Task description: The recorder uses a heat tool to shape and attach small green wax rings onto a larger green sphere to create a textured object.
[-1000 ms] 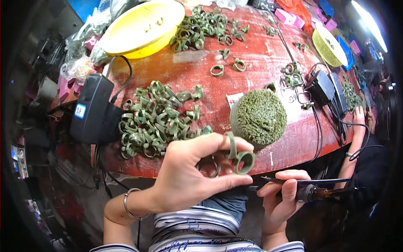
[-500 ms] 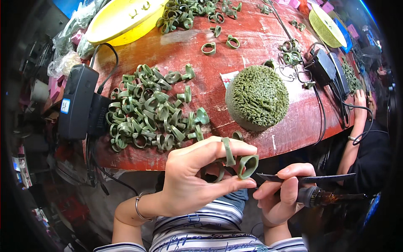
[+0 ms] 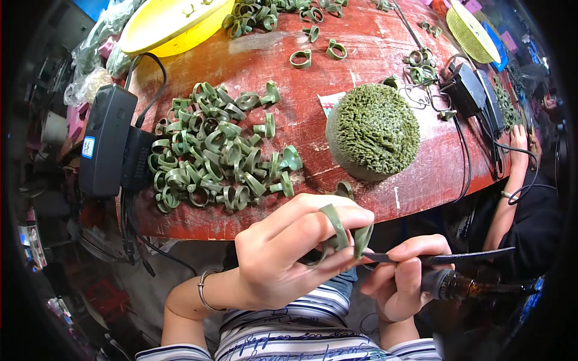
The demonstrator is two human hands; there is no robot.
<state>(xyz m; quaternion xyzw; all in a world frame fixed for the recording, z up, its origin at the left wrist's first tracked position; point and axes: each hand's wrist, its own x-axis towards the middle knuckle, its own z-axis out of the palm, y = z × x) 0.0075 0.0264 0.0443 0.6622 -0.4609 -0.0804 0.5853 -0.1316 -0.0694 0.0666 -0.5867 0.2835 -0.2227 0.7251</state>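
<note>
My left hand (image 3: 289,253) pinches a green ring (image 3: 362,238) between thumb and fingertips. A second green ring (image 3: 336,226) sits at its fingers, and more green shows behind, partly hidden. In my right hand (image 3: 402,283) are a thin dark flat blade, perhaps a file (image 3: 472,256), and a tool with a grey collar and brown handle (image 3: 454,285). The blade's tip meets the pinched ring near the left thumb. Just beyond the hands stands a round block with a rough green top (image 3: 378,129). Left of it lies a heap of green rings (image 3: 220,153).
Along the left table edge stands a black box-shaped device (image 3: 108,141) with cables. A yellow basin (image 3: 174,27) is at the back left. Black adapters (image 3: 472,96) and loose cords lie to the right, near a green basket (image 3: 472,33). Another person's arm (image 3: 512,180) rests at the right edge.
My left hand has turned the pinched ring so that its opening no longer faces me. The blade has moved left and now touches the ring. The view has shifted slightly.
</note>
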